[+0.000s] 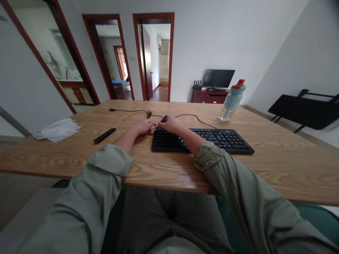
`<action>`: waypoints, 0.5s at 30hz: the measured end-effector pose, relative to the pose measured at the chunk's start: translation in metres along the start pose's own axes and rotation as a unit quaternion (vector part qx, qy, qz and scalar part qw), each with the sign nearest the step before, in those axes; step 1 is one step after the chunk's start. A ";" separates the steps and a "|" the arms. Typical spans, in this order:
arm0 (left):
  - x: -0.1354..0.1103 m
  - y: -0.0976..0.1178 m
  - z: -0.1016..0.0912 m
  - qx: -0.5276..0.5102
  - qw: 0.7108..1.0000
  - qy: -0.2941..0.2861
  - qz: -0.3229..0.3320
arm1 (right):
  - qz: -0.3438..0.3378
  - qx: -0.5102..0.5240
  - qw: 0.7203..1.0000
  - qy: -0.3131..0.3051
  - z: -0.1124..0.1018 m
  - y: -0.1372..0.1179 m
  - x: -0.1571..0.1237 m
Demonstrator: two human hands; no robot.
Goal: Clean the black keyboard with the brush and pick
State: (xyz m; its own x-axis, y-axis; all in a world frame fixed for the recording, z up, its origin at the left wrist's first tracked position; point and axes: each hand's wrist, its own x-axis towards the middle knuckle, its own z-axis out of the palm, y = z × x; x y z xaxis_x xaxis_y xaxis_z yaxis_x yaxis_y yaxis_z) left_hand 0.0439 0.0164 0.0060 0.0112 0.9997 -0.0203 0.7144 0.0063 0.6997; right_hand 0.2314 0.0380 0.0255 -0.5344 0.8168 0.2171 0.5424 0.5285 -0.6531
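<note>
A black keyboard (225,139) lies flat on the wooden table in front of me. My right hand (171,124) is over its upper left corner, fingers pinched around a slim dark-blue tool whose exact kind I cannot make out. The tool's top end sticks up above the fingers, and its lower end is near the keyboard's corner. Just left of that corner, my left hand (145,127) is low over the table, fingers partly bent and apart, the index finger pointing at the tool. Nothing shows in it. Part of the keys is hidden under my right forearm.
On the left of the table (169,173) lie a slim black tool with a thin tip (105,135) and crumpled white tissue (58,129). A bundled black cable (148,114) runs behind the keyboard. At the back right stands a water bottle (231,102) with an orange cap.
</note>
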 end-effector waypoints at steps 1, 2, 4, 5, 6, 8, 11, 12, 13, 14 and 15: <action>-0.001 0.002 0.000 0.001 1.000 0.002 -0.004 | 0.001 -0.007 1.000 -0.002 0.000 0.002 -0.001; -0.002 0.003 0.001 0.002 1.000 0.004 -0.011 | 0.001 -0.017 1.000 -0.003 -0.002 0.004 -0.002; -0.004 0.005 0.001 0.006 1.000 0.009 -0.022 | 0.007 -0.038 0.999 -0.001 -0.008 0.008 -0.005; -0.005 0.006 0.001 0.008 1.000 0.009 -0.024 | 0.017 -0.048 0.999 0.001 -0.012 0.009 -0.008; -0.005 0.007 0.001 0.012 1.000 0.011 -0.023 | 0.028 -0.054 0.998 0.003 -0.016 0.010 -0.010; -0.005 0.007 0.000 0.023 0.999 0.010 -0.022 | 0.048 -0.056 0.997 0.006 -0.025 0.012 -0.015; -0.003 0.007 0.000 0.027 0.999 0.007 -0.023 | 0.065 -0.058 0.996 0.005 -0.037 0.017 -0.022; -0.003 0.006 0.000 0.026 0.999 0.006 -0.026 | 0.068 -0.062 0.996 0.005 -0.041 0.020 -0.024; -0.002 0.006 0.000 0.024 0.999 0.005 -0.029 | 0.070 -0.070 0.995 0.004 -0.045 0.023 -0.026; -0.001 0.006 0.000 0.023 0.999 0.005 -0.029 | 0.070 -0.080 0.994 0.003 -0.050 0.026 -0.028; 0.000 0.005 0.000 0.022 0.999 0.005 -0.030 | 0.069 -0.090 0.994 0.005 -0.054 0.031 -0.029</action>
State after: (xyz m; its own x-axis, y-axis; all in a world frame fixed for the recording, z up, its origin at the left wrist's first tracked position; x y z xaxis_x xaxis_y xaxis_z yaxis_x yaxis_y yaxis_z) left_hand 0.0478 0.0160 0.0098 -0.0384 0.9978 -0.0542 0.7435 0.0647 0.6656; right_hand 0.2991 0.0428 0.0386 -0.4412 0.8861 0.1422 0.7180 0.4436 -0.5364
